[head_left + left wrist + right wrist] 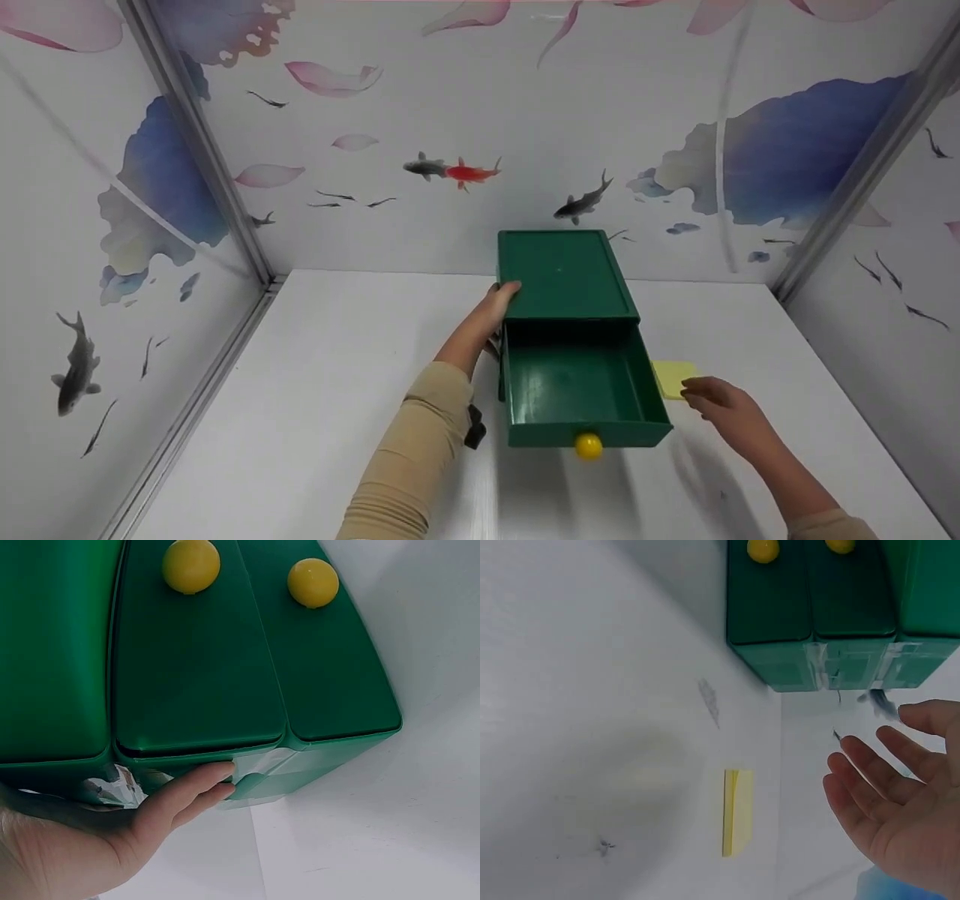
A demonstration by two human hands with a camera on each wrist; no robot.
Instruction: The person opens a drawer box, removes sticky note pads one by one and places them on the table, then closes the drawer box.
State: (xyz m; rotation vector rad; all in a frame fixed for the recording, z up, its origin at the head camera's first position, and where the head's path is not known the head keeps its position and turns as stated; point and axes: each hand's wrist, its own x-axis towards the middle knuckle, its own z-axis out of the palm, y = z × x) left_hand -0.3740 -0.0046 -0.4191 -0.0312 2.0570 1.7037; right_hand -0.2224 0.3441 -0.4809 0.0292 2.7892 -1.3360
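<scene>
A green drawer unit point(562, 274) stands against the back wall, its top drawer pulled out. That drawer point(577, 386) shows a bare inside, and a round yellow knob point(589, 446) sits on its front. My left hand point(495, 309) rests on the unit's left side with the thumb at the top edge. In the left wrist view its straight fingers point(191, 791) press along the taped side. Right of the drawer, my right hand point(724, 409) hovers with loosely bent fingers, holding nothing. Beyond its fingertips lies a yellow sticky note pad point(673, 377), partly hidden by the drawer in the head view.
Two lower drawers with yellow knobs point(313, 583) are closed beneath the pulled-out one. Clear tape point(817, 664) joins the stacked sections. The white table point(360, 375) is bordered by printed white panels point(337, 240) at the back and sides.
</scene>
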